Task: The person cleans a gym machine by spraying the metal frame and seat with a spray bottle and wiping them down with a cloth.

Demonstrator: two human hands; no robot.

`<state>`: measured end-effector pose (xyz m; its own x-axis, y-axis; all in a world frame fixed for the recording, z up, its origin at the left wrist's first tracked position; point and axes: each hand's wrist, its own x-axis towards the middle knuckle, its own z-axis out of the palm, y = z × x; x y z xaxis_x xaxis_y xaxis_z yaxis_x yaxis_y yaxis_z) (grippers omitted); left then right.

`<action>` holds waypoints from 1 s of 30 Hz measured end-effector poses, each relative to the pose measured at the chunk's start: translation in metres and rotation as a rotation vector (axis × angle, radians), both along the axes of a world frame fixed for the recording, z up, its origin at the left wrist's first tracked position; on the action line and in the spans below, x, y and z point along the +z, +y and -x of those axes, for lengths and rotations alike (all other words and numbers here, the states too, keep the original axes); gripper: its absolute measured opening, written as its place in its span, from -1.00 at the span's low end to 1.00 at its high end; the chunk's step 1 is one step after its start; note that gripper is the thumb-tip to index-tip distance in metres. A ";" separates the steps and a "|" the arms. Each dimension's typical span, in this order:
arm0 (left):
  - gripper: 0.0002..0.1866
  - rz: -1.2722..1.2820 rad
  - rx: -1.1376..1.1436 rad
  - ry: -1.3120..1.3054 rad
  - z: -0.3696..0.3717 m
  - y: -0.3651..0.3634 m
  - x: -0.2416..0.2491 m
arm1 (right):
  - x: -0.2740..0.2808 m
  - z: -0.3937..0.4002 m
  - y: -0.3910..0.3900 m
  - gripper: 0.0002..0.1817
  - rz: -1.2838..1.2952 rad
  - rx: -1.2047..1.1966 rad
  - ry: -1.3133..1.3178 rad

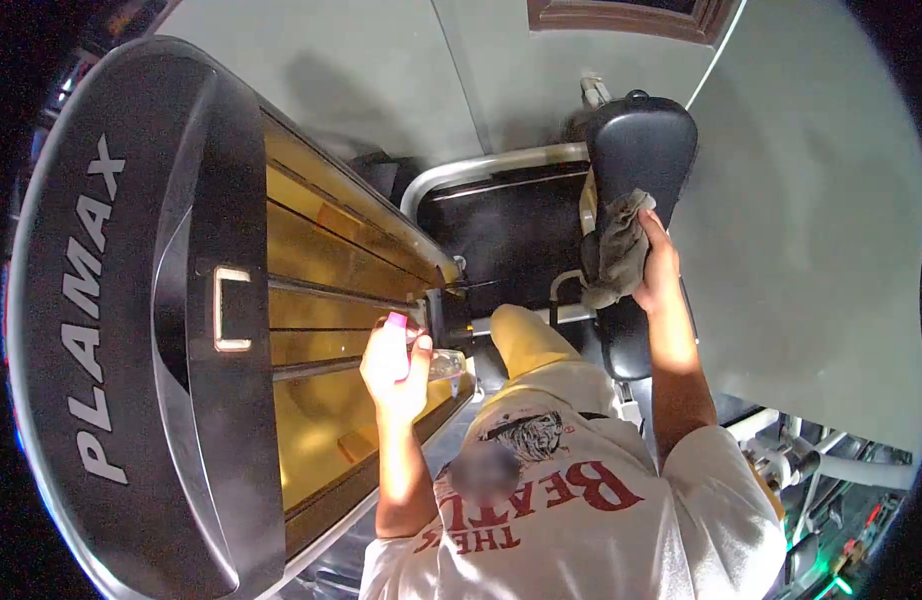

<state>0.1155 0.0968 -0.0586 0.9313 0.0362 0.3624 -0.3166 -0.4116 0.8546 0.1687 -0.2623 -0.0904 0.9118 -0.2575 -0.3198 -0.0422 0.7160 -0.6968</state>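
My left hand [401,388] is closed around a small spray bottle with a pink head [396,321] and a clear body [448,364]. The bottle is held beside the tall gym machine, its clear end pointing right. On the other side, my right hand [662,268] grips a crumpled grey cloth [619,250]. That cloth overlaps the black padded backrest [642,140] of the machine's seat in this view. Below it shows the black seat pad [624,345], partly covered by my forearm.
A tall black machine housing [91,300] marked PLAMAX stands at the left, with a yellowish see-through panel [321,410]. A light metal frame tube [491,163] curves behind the seat. Grey wall panels [801,250] rise at the right. More gym equipment [811,460] sits at lower right.
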 end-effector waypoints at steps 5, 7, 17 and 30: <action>-0.82 0.071 -0.013 0.060 0.005 -0.014 0.009 | -0.021 -0.011 -0.002 -0.71 -0.033 0.019 -0.032; -0.82 0.038 -0.027 0.028 0.006 -0.013 0.002 | -0.024 -0.012 0.001 -0.72 -0.044 0.051 -0.046; -0.78 -0.011 0.003 0.067 0.011 -0.009 -0.004 | -0.014 -0.007 0.020 -0.77 -0.103 0.018 0.021; -0.84 0.164 0.007 0.136 -0.025 -0.027 -0.021 | -0.021 -0.026 -0.003 -0.74 -0.014 0.023 0.089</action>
<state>0.1409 0.0702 -0.0800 0.9708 0.0908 0.2219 -0.1913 -0.2650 0.9451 0.1951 -0.2655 -0.1111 0.8852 -0.2321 -0.4031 -0.1199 0.7235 -0.6798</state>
